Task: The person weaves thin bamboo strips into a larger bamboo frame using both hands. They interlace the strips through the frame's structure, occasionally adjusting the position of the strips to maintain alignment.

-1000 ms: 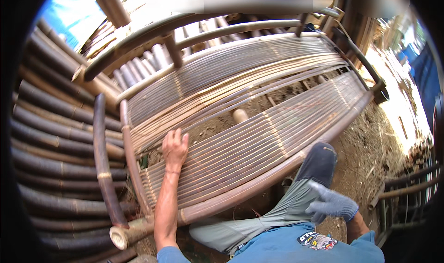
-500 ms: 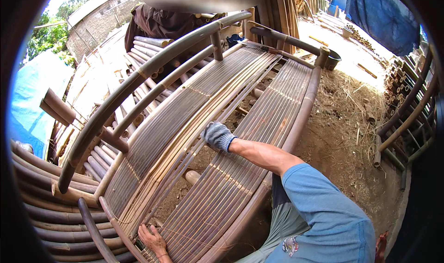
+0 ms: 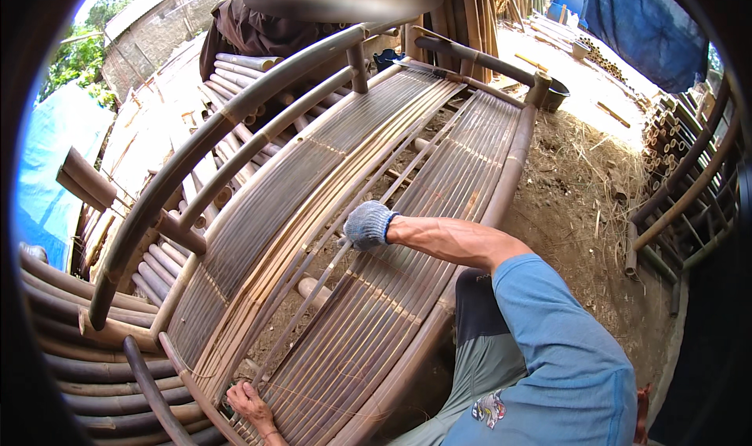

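A bamboo bench (image 3: 501, 175) with a seat of long, narrow slats stretches away in front of me. My right hand (image 3: 368, 225), in a grey knitted glove, is closed around a loose bamboo slat (image 3: 301, 309) over the gap in the seat. This slat runs lengthwise from the near end toward the far end, apart from the slats on either side. My bare left hand (image 3: 249, 408) is at the near end rail, fingers bent over the slat's near end; its grip is partly hidden. Thin brown wire or cord (image 3: 329, 395) lies loosely over the near right slats.
The curved bamboo backrest (image 3: 184, 160) rises along the left side. Bamboo poles are stacked behind it (image 3: 160, 270) and at the lower left (image 3: 110, 403). Another bamboo frame (image 3: 689, 187) stands at the right, beside dirt ground. A dark bucket (image 3: 554, 95) is near the far corner.
My gloved hand has shifted slightly toward me, and the slat it holds has moved right, away from the left group, into the gap. My left hand stays at the near end.
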Tool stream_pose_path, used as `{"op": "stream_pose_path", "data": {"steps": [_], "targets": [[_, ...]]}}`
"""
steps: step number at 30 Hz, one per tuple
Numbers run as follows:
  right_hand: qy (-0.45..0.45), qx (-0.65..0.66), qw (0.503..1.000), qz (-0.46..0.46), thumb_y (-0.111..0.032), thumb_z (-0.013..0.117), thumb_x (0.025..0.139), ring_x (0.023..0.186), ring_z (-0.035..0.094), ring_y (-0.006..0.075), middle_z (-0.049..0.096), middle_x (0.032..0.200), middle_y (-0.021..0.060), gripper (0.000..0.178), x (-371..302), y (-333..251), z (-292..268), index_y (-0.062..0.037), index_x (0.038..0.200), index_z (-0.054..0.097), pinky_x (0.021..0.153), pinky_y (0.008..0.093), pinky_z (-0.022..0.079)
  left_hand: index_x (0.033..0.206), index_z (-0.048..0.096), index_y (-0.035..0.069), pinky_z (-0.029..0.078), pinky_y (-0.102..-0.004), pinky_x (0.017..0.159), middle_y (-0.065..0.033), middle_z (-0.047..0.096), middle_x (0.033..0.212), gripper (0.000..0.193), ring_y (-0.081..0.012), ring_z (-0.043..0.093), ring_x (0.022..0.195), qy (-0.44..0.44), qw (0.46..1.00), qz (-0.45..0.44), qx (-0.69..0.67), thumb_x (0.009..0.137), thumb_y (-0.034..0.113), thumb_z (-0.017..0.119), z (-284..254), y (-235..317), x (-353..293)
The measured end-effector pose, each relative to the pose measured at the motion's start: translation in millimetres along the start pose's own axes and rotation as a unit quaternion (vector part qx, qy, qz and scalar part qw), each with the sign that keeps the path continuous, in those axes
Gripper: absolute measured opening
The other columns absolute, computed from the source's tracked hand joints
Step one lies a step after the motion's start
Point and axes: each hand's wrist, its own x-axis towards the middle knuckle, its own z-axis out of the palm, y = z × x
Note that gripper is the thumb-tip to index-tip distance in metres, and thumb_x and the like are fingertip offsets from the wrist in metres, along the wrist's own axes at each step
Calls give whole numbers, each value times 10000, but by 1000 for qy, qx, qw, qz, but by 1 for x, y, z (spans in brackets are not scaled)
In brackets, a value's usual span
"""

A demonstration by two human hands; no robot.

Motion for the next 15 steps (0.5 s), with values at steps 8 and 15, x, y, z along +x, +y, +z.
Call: {"op": "stream_pose_path", "data": {"steps": [8,15], "targets": [[26,-122,992,-13,-243,636,794,906,642,352,654,963,152,238,-1,14,14,-121,993,683,766,496,504,1047,687,-7,440,-482,893,-187,639,1033,342,-379,593,982,82,996,-4,-21,1018,286,512,-29,-26,-22],[198,-74,975,-66,-280,730,819,1267,480,366,502,1379,184,659,-82,-38,-24,-108,1405,481,1085,488,388,985,714,52,431,-461,962,-131,691,984,300,-335,620,977,-1,999,-15,-42,947,330,607,-43,-23,-19]]}}
